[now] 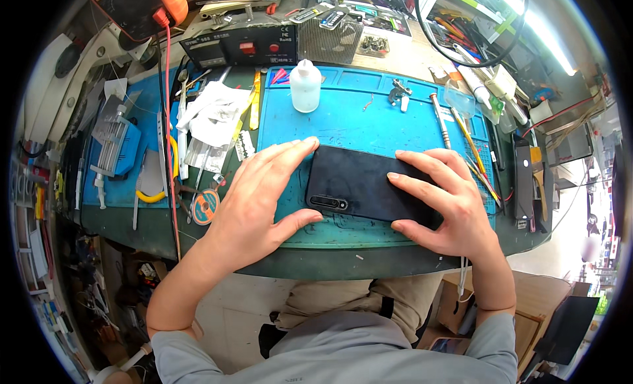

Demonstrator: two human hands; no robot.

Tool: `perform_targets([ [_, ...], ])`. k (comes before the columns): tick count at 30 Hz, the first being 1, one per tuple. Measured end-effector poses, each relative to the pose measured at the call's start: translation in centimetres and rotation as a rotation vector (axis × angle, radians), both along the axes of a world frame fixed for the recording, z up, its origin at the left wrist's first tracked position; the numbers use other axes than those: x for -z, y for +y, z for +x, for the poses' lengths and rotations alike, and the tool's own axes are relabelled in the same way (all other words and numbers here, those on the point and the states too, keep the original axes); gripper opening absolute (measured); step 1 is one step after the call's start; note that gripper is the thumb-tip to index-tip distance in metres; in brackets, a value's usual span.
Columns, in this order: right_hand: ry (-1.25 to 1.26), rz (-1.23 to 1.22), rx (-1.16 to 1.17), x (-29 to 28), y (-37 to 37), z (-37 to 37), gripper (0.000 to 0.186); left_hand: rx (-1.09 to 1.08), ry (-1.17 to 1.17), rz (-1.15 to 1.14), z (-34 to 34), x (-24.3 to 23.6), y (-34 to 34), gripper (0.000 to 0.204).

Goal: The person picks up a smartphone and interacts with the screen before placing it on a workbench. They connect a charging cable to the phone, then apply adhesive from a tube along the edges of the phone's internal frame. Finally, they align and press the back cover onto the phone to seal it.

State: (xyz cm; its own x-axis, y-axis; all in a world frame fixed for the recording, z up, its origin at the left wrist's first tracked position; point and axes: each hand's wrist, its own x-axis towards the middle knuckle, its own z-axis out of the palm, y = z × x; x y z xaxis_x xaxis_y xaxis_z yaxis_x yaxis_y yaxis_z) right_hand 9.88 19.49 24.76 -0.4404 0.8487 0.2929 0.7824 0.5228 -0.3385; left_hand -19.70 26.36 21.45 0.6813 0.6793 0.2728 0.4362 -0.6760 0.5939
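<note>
A black smartphone [359,181] lies back-up on a blue work mat [343,123], its camera strip toward the near left corner. My left hand [254,202] rests at the phone's left end, fingers stretched along the far edge and thumb at the near corner. My right hand [445,202] covers the phone's right end, fingers spread on its back and thumb hooked under the near edge. Both hands clasp the phone flat against the mat.
A white squeeze bottle [306,86] stands at the mat's far edge. A screwdriver [440,119] and thin tools lie at the right. Crumpled white wipes [211,113], a solder reel [206,206] and a syringe rack [112,143] sit left. A black power supply [241,46] stands behind.
</note>
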Motion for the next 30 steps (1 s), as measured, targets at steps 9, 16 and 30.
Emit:
perform_targets([
  [9,0.005,-0.021,0.011,0.18,0.0,-0.07,0.053,0.001,0.005,0.012,0.17,0.1,0.14,0.085],
  [16,-0.004,-0.025,0.016,0.23,-0.05,-0.07,0.053,0.0,0.017,0.02,0.19,0.26,0.16,0.084],
  [30,-0.007,-0.05,0.005,0.43,-0.06,0.19,0.055,-0.01,0.025,0.037,0.19,0.37,0.15,0.082],
])
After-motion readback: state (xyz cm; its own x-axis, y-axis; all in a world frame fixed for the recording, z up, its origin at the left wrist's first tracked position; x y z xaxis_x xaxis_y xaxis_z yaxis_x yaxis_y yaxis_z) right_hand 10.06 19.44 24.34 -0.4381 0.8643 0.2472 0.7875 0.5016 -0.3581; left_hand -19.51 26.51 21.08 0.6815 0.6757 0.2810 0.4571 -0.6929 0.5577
